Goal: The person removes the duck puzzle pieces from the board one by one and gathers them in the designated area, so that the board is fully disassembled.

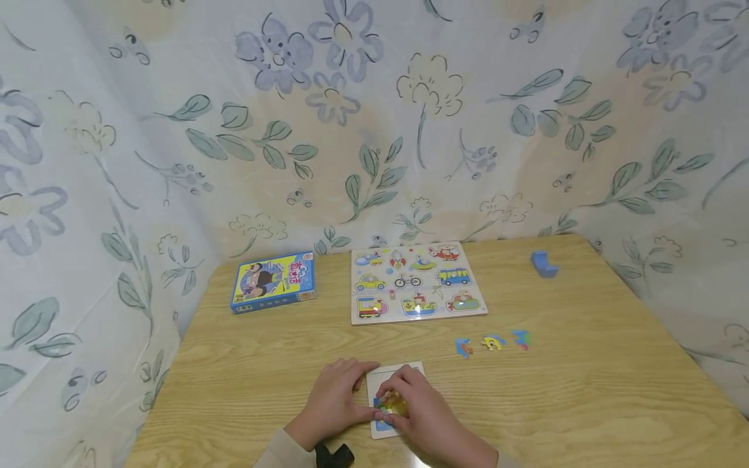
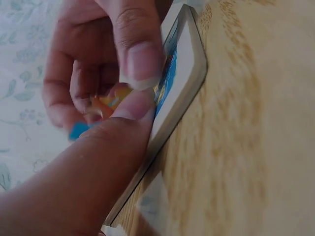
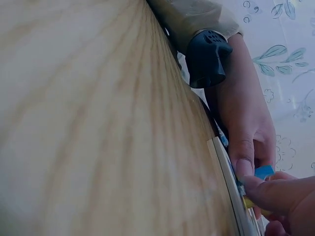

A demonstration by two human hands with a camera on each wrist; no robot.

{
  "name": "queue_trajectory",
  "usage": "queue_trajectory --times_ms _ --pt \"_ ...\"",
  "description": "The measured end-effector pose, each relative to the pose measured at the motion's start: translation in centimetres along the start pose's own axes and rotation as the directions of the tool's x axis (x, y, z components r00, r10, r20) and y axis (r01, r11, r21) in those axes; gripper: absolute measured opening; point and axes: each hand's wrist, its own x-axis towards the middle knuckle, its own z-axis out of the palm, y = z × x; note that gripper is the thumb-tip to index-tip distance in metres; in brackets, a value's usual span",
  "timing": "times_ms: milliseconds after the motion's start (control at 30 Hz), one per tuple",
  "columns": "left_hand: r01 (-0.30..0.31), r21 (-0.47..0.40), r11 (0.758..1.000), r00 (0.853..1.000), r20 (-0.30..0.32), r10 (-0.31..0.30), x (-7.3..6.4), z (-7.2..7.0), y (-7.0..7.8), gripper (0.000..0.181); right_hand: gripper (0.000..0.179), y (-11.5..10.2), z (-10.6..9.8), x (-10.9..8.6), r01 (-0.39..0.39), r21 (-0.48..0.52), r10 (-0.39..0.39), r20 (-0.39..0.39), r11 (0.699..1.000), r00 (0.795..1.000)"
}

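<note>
A small framed puzzle board (image 1: 413, 372) lies at the table's near side, its lower part filled with colourful pieces. My left hand (image 1: 335, 398) rests along its left edge, the index finger near the top corner and the straight thumb pressing on the lower pieces. My right hand (image 1: 422, 409) pinches a puzzle piece (image 2: 106, 105) over the board; orange and blue show between its fingers in the left wrist view. Both thumbs meet at the pale rim (image 2: 189, 59). In the right wrist view a blue bit of piece (image 3: 264, 171) shows between the hands. Fingers hide much of the picture.
Three loose puzzle pieces (image 1: 493, 342) lie right of the board. Farther back are a vehicle peg puzzle (image 1: 391, 296), a blue-yellow box (image 1: 272, 303) and a blue curved block (image 1: 544, 265). A black object (image 1: 335, 456) sits by the left wrist. Floral cloth (image 1: 374, 162) hangs behind.
</note>
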Motion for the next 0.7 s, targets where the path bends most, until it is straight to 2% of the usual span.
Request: queue_trajectory --times_ms 167,333,400,533,600,700 --pt "-0.006 -0.013 1.0 1.0 -0.011 0.006 0.0 -0.1 0.0 0.083 0.016 0.3 0.2 -0.2 -0.004 0.104 0.006 -0.026 0.995 1.0" --pt "0.003 -0.022 1.0 1.0 -0.008 -0.003 0.0 -0.2 0.0 0.087 0.015 0.4 0.3 0.1 -0.062 0.194 0.068 -0.028 0.979 0.997" --pt "0.011 -0.018 1.0 1.0 -0.005 -0.011 0.0 -0.3 0.0 0.087 0.013 0.4 0.3 0.3 -0.096 0.242 0.107 -0.031 0.966 0.994" --pt "0.024 -0.019 1.0 1.0 0.003 -0.024 0.0 -0.4 0.1 0.087 0.007 0.3 -0.2 0.4 -0.133 0.377 0.154 -0.025 0.917 0.988" --pt "0.025 -0.021 0.999 1.0 0.01 -0.025 0.0 -0.5 0.2 0.086 0.007 0.5 -0.7 0.2 -0.123 0.415 0.151 -0.034 0.901 0.988" --pt "0.021 -0.026 0.999 1.0 0.016 -0.02 0.1 -0.5 0.3 0.086 0.009 1.4 -2.1 -0.4 -0.062 0.394 0.113 -0.107 0.917 0.988"
